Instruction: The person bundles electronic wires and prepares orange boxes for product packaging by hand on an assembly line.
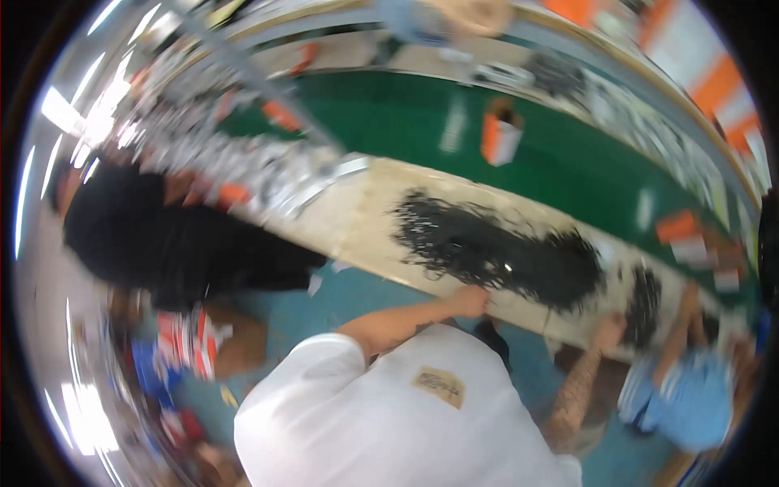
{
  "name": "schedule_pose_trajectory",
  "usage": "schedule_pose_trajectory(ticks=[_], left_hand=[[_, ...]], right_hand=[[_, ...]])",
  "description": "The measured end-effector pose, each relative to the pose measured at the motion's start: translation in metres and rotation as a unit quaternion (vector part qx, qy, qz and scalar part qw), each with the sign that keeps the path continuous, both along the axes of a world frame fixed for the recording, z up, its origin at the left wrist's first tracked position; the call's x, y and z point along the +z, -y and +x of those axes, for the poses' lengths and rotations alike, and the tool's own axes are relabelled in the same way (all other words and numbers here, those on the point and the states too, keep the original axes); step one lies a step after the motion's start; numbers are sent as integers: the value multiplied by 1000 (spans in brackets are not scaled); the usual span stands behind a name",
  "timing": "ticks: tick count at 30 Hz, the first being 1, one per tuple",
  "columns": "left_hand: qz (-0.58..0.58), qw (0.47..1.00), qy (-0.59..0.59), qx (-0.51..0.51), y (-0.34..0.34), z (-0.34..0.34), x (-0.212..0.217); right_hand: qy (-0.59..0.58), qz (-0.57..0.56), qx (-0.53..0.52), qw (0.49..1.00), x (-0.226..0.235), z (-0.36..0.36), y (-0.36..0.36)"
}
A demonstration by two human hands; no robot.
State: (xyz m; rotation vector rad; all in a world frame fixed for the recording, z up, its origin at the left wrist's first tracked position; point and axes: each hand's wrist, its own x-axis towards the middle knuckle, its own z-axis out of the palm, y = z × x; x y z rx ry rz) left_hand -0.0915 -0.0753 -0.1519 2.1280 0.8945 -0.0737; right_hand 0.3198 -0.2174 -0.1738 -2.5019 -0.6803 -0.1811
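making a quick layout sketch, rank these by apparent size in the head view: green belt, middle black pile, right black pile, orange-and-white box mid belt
1. Green belt
2. Middle black pile
3. Right black pile and orange-and-white box: too alike to rank

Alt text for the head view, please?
Someone in a white shirt has their left hand at a pale table's edge by a large pile of thin black pieces, right hand beside a smaller pile. An orange-white box sits on a green strip beyond; co-workers in black and light blue flank them.
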Motion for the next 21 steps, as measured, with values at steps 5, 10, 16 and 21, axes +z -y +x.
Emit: schedule_pose_trajectory(ticks=[5, 10, 16, 21], left_hand=[[-312, 946, -46, -72, -3, -42, -30], [-101, 981, -145, -84, 2, -95, -161], [-144, 923, -287, -211, 27, -21, -106], [-102, 866, -305, -382, 75, 77, -134]], right_hand=[[-162, -132, -39, 977, -37, -197, 92], [-379, -347, 49, 857, -103, -335, 246], [-606, -85, -315, 725, -83, -446, 345], [-544, 15, -325, 773, -96, -459, 358]])
